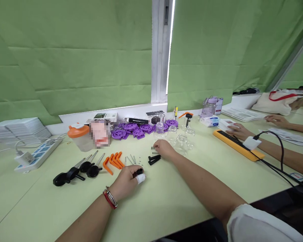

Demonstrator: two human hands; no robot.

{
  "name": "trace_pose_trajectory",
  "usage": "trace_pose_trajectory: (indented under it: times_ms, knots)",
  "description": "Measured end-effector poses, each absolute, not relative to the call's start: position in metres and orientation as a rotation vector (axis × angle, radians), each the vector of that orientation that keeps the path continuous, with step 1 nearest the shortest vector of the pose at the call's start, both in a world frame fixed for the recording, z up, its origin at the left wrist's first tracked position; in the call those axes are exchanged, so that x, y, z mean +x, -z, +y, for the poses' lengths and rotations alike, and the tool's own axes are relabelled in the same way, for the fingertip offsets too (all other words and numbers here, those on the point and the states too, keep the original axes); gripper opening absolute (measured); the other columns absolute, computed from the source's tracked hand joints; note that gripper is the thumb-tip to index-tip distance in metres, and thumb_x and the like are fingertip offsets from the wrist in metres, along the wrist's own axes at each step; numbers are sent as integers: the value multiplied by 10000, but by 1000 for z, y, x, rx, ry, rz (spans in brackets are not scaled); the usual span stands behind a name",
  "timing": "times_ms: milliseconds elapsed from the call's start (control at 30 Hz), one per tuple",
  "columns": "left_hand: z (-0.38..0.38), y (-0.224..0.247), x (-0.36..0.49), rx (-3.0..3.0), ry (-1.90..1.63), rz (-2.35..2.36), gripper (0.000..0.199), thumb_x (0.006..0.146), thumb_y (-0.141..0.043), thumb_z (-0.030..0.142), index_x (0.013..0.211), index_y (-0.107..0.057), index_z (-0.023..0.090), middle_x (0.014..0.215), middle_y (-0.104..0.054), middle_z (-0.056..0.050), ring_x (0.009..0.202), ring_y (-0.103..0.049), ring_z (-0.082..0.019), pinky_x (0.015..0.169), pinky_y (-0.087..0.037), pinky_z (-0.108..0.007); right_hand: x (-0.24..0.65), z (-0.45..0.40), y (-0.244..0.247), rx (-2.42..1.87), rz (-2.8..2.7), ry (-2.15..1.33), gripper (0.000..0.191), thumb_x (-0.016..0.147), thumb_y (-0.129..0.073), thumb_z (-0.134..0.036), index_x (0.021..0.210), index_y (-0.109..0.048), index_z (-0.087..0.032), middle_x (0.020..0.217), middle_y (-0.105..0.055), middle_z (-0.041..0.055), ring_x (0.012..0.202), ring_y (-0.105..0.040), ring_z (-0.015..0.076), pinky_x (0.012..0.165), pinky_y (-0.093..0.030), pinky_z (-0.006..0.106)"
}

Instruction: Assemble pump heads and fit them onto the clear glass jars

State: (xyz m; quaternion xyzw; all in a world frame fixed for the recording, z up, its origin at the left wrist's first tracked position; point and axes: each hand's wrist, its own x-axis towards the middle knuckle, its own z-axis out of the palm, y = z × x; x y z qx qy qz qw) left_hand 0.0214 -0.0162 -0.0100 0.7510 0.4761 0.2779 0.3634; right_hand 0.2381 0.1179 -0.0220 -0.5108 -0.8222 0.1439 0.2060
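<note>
My left hand [128, 181], a white wrap on one finger, is closed around a small black part [139, 171] just above the table. My right hand [165, 149] reaches farther out, its fingertips pinched at the end of a metal spring [153, 148]; another spring [155, 153] lies just below. Near that hand are narrow black plastic pieces [154, 159]. Tiny metal bits [139, 161] and thin metal pins [131, 160] lie between my hands. Several orange levers [115, 160] and black round parts with metal rods [93, 170] are left of them.
Purple wheel-shaped parts [138, 129] and clear glass jars [181, 139] stand behind my hands. An orange-lidded cup [79, 136] and a white power strip [40, 156] are left. At right, a yellow power strip [237, 145] lies before another person's hands [238, 131].
</note>
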Motion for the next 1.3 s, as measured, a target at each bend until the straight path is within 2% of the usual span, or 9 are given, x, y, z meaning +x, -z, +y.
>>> trace_pose_trajectory:
  times_ms: [167,400,667,800,900,967,1033,1167,1300]
  knots:
    - [-16,9,21,1947,-712,1229,205,793,-547,347,783,-606,150,683,-520,1,625,-431,-120,579,-345,-231,232,123,23,-1493,-2348,-294,165,759,-592,-93,863,-705,-154,942,-658,104,980,-534,236,810,-390,299]
    - [-16,8,20,1947,-707,1214,189,800,-543,328,789,-605,150,689,-512,5,627,-419,-117,586,-346,-232,240,121,25,-1524,-2360,-274,221,772,-597,-130,968,-686,-178,897,-679,72,924,-540,207,738,-373,263]
    - [-15,9,21,1933,-705,1216,203,801,-545,342,790,-603,148,694,-515,3,634,-427,-120,591,-347,-232,241,117,26,-1446,-2389,-304,210,773,-553,-93,934,-672,-158,929,-671,90,914,-543,207,747,-374,269]
    - [-16,9,21,1914,-705,1219,203,800,-545,342,783,-604,148,677,-515,6,619,-420,-116,582,-340,-231,241,111,21,-1427,-2317,-319,289,812,-495,-98,1067,-619,-153,995,-635,99,940,-537,195,795,-383,279]
    - [-16,7,22,1909,-703,1220,200,794,-549,342,762,-594,150,671,-511,8,619,-421,-116,581,-341,-230,240,100,13,-1290,-2205,-481,356,847,-450,-140,1186,-549,-183,933,-598,51,798,-528,143,736,-403,259]
    - [-16,5,23,1916,-710,1211,205,789,-550,349,745,-587,152,670,-513,6,623,-426,-118,583,-342,-230,235,89,6,-1116,-2119,-734,349,865,-427,-190,1195,-540,-198,802,-544,4,663,-473,113,643,-398,239]
    - [-17,4,23,1925,-721,1202,214,787,-547,357,732,-583,154,669,-513,5,622,-428,-119,584,-345,-230,228,76,0,-948,-2025,-1010,319,869,-421,-227,1156,-556,-198,725,-479,-22,606,-422,97,588,-377,223]
    - [-17,4,23,1930,-724,1203,228,781,-548,362,698,-560,149,639,-477,13,603,-411,-112,574,-343,-228,208,45,-5,-778,-1813,-1350,249,812,-500,-207,1058,-529,-180,768,-466,-21,636,-428,85,598,-383,215]
    - [-17,7,23,1937,-758,1203,219,776,-553,344,686,-560,144,623,-463,18,590,-398,-107,556,-337,-225,191,23,4,-702,-1744,-1325,214,807,-514,-178,1015,-472,-196,826,-474,-8,742,-468,102,702,-415,244]
